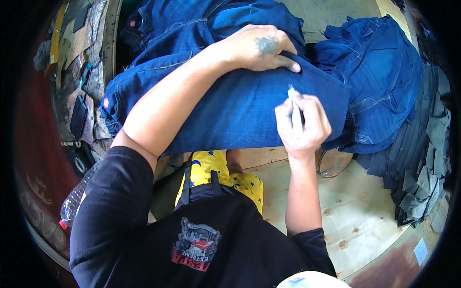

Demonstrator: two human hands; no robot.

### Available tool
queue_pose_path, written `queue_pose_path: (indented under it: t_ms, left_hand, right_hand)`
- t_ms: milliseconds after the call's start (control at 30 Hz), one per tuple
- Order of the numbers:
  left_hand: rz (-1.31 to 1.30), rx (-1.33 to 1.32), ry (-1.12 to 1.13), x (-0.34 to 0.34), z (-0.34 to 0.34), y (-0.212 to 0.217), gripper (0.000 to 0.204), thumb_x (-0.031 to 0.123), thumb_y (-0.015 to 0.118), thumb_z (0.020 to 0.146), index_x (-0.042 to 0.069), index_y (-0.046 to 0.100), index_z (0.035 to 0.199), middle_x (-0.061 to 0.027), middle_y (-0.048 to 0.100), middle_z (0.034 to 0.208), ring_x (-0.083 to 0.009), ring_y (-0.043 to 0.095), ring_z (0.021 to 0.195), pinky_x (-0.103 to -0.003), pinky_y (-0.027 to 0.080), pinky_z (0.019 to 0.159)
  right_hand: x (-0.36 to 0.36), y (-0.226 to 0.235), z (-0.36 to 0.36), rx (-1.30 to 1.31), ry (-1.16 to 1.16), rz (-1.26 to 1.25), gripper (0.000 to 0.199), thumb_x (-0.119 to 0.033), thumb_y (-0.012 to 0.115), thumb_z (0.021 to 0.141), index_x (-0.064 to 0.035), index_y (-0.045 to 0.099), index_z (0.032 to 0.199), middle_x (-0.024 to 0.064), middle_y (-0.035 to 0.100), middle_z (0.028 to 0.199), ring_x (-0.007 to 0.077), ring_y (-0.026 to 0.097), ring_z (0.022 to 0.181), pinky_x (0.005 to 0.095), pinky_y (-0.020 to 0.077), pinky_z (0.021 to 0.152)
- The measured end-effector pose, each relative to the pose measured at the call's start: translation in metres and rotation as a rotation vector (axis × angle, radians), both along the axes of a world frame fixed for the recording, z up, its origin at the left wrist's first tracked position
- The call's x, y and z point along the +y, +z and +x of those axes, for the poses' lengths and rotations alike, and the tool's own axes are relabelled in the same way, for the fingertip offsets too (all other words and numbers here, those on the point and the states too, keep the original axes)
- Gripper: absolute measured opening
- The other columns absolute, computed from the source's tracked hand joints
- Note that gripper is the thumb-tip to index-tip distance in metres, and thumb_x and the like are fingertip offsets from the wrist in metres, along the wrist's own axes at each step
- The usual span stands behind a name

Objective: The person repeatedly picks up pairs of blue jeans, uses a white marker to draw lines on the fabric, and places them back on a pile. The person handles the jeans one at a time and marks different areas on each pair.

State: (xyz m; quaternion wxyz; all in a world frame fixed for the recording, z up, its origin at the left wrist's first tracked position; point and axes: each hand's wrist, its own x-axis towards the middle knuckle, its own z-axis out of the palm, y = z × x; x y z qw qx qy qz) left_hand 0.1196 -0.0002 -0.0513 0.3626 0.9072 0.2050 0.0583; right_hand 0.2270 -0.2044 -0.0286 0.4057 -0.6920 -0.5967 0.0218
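Head view: blue jeans (pixel 225 113) stretch across the centre; the left hand (pixel 266 47), upper centre, rests on them, its grip impossible to tell; right of centre, the right hand (pixel 306 120) pinches a white stick (pixel 296 115); crumpled denim (pixel 384 81) lies upper right.

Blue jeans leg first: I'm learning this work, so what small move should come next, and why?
Probably a short stroke of the pale stick-like tool along the blue jeans leg: the right hand grips the tool, tip at or near the denim, while the left hand lies at the leg's upper edge, seemingly steadying it.
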Motion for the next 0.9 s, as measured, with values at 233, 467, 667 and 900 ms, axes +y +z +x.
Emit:
queue_pose_path:
  t_ms: [233, 467, 667, 900]
  left_hand:
    - [0.151, -0.123, 0.046, 0.006, -0.002, -0.006, 0.042, 0.049, 0.083, 0.094, 0.011, 0.087, 0.113, -0.0139, 0.081, 0.088, -0.0299, 0.081, 0.087, -0.040, 0.062, 0.079]
    - [0.261, -0.076, 0.081, 0.002, -0.002, -0.002, 0.031, 0.043, 0.084, 0.092, 0.019, 0.088, 0.112, -0.0107, 0.082, 0.093, -0.0278, 0.081, 0.090, -0.039, 0.062, 0.079]
    - [0.363, -0.212, 0.089, -0.003, -0.003, -0.001, 0.018, 0.031, 0.080, 0.084, 0.019, 0.080, 0.099, -0.0078, 0.073, 0.072, -0.0311, 0.076, 0.072, -0.045, 0.056, 0.065]
    - [0.365, -0.287, 0.108, -0.008, -0.004, 0.002, 0.021, 0.028, 0.080, 0.083, 0.018, 0.081, 0.102, -0.0102, 0.076, 0.078, -0.0319, 0.077, 0.076, -0.045, 0.058, 0.067]
  right_hand:
    - [0.047, -0.010, -0.001, 0.022, 0.058, 0.011, 0.014, 0.010, 0.074, 0.080, 0.0009, 0.068, 0.089, 0.0133, 0.060, 0.072, 0.0308, 0.062, 0.058, 0.0387, 0.0517, 0.054]
    - [0.027, -0.011, -0.008, 0.032, 0.062, -0.010, 0.013, 0.010, 0.075, 0.080, 0.0022, 0.066, 0.087, 0.0139, 0.059, 0.071, 0.0304, 0.061, 0.056, 0.0386, 0.0510, 0.054]
    - [-0.016, -0.020, -0.025, -0.017, 0.027, 0.080, 0.016, 0.010, 0.074, 0.077, 0.0050, 0.072, 0.091, 0.0142, 0.067, 0.077, 0.0274, 0.065, 0.057, 0.0354, 0.0540, 0.053]
    - [-0.047, -0.023, -0.036, 0.022, 0.024, 0.080, 0.012, 0.011, 0.072, 0.077, 0.0062, 0.070, 0.088, 0.0144, 0.065, 0.075, 0.0253, 0.062, 0.056, 0.0337, 0.0507, 0.051]
